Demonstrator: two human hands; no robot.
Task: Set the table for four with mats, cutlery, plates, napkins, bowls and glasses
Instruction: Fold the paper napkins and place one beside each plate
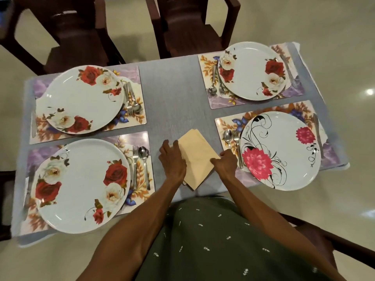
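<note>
A grey-clothed tabletop [172,94] stands on a pale glossy floor. At its near edge, in the middle, we see a cream napkin [195,157] lying folded. The left hand [172,161] rests on the napkin's left side, fingers bent over it; the right hand [225,162] pinches its right corner. Near left sits a rose plate [81,185] on a floral mat [140,138], with fork and spoon [143,159] to its right. Near right, a pink-flowered plate [281,151] has cutlery on its left. Toward the far edge we see two more rose plates on mats, then dark chairs [60,33].
</note>
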